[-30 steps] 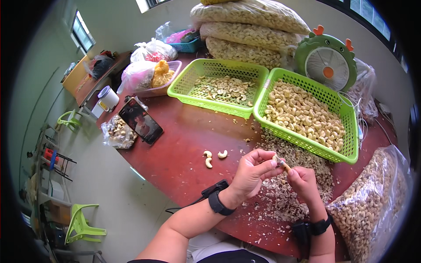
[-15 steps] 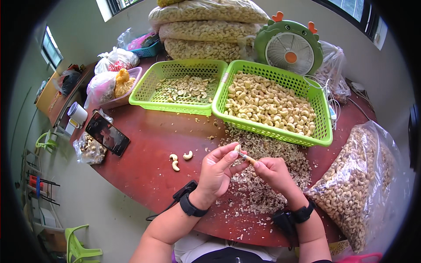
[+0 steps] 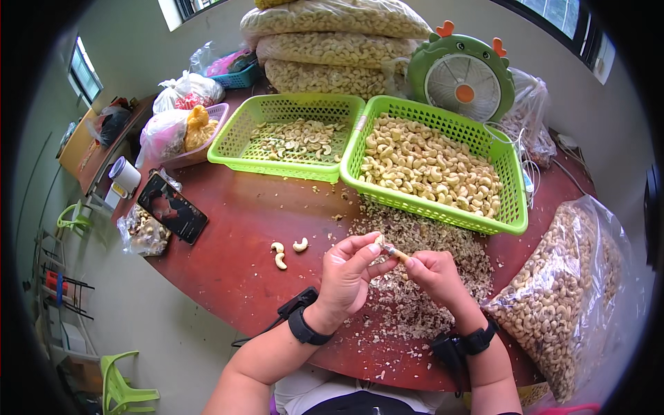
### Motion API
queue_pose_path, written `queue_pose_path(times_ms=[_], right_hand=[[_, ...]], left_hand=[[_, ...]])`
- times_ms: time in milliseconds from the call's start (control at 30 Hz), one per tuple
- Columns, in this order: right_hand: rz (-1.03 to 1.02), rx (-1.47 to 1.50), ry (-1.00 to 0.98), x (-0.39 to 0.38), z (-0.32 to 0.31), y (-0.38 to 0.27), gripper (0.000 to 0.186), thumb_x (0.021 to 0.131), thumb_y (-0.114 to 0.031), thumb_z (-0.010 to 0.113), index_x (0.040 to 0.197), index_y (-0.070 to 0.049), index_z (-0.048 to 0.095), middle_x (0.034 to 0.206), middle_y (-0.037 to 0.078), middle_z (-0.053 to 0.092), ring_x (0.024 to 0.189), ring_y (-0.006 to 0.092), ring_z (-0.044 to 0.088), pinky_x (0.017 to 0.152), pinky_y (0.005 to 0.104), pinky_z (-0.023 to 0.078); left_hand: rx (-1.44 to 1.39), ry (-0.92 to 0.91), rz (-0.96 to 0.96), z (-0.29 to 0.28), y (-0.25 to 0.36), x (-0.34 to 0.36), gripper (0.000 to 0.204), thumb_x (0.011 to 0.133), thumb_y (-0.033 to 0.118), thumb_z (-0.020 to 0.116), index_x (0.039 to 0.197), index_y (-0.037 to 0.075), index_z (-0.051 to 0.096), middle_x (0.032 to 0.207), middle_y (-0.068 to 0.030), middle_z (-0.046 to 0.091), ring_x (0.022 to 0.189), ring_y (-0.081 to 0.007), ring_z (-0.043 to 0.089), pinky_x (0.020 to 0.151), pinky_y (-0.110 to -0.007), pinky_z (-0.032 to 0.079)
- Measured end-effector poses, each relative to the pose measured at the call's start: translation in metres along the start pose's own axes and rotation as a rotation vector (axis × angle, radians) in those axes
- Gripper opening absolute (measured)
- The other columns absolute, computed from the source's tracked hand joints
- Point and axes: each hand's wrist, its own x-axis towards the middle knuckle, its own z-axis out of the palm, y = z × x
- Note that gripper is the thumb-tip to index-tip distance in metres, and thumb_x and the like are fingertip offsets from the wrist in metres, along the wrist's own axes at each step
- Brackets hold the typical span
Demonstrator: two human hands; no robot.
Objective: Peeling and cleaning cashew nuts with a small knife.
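Between thumb and fingers, my left hand (image 3: pixel 349 271) pinches a cashew nut (image 3: pixel 380 240). My right hand (image 3: pixel 434 274) is closed around the light wooden handle of a small knife (image 3: pixel 399 254), its short metal tip close to the nut; whether they touch is too small to tell. Below both hands spreads a heap of peeled skin flakes (image 3: pixel 422 304) on the red table (image 3: pixel 228 256). Left of my left hand lie three loose cashews (image 3: pixel 279 260). Beyond my hands stands a green basket filled with cashews (image 3: pixel 432 169).
Another green basket (image 3: pixel 287 166) holds fewer nuts and pieces. A phone (image 3: pixel 171 209) leans at the left beside a small nut bag (image 3: pixel 144 232). A big clear bag of cashews (image 3: pixel 553 290) rests at the right. Behind are a green fan (image 3: pixel 462 83) and stacked nut sacks (image 3: pixel 339 45).
The whole view has shifted slightly. The knife tip sits a little lower against the nut, and my fingers have turned slightly; both hands keep their holds.
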Motion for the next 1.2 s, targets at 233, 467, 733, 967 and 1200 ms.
queue_pose_path(times_ms=[233,467,733,967,1200], right_hand=[[0.002,0.076,-0.012,0.0008,0.0015,0.0061,0.038,0.082,-0.030,0.052,0.057,-0.002,0.050,0.045,-0.002,0.041,0.044,0.0048,0.036,0.040,0.0236,0.030],[0.025,0.144,-0.017,0.0017,0.0030,0.0075,0.039,0.082,-0.032,0.051,0.057,-0.002,0.050,0.046,-0.002,0.042,0.045,0.0041,0.037,0.041,0.0227,0.030],[0.006,0.051,-0.043,0.0001,0.0010,0.0013,0.037,0.082,-0.031,0.052,0.059,-0.002,0.052,0.047,-0.002,0.042,0.045,0.0049,0.036,0.041,0.0236,0.031],[0.077,0.146,0.000,0.0002,0.0015,0.0027,0.037,0.083,-0.030,0.051,0.058,-0.002,0.050,0.047,-0.003,0.042,0.045,0.0041,0.036,0.041,0.0225,0.030],[0.068,0.135,-0.023,-0.0012,-0.0030,-0.0001,0.037,0.083,-0.029,0.051,0.057,-0.003,0.050,0.048,-0.005,0.041,0.045,0.0032,0.034,0.040,0.0218,0.028]], left_hand=[[0.008,-0.014,0.021,-0.0011,-0.0037,-0.0014,0.016,0.080,0.002,0.052,0.096,0.000,0.054,0.091,-0.0102,0.058,0.086,-0.0193,0.058,0.076,-0.036,0.052],[-0.043,0.045,-0.005,0.0030,-0.0021,0.0008,0.015,0.081,0.002,0.051,0.095,0.001,0.051,0.090,-0.0103,0.058,0.089,-0.0204,0.057,0.077,-0.035,0.051],[0.021,0.012,0.001,-0.0027,-0.0020,0.0022,0.012,0.080,0.002,0.050,0.092,0.002,0.050,0.089,-0.0102,0.057,0.087,-0.0203,0.057,0.075,-0.036,0.052],[-0.013,-0.041,0.015,-0.0003,-0.0051,-0.0003,0.013,0.079,0.000,0.049,0.092,0.002,0.050,0.087,-0.0096,0.057,0.086,-0.0200,0.057,0.079,-0.038,0.050],[-0.092,0.042,-0.076,0.0020,-0.0003,0.0039,0.018,0.081,0.004,0.047,0.100,0.003,0.048,0.088,-0.0091,0.056,0.087,-0.0197,0.056,0.079,-0.039,0.049]])
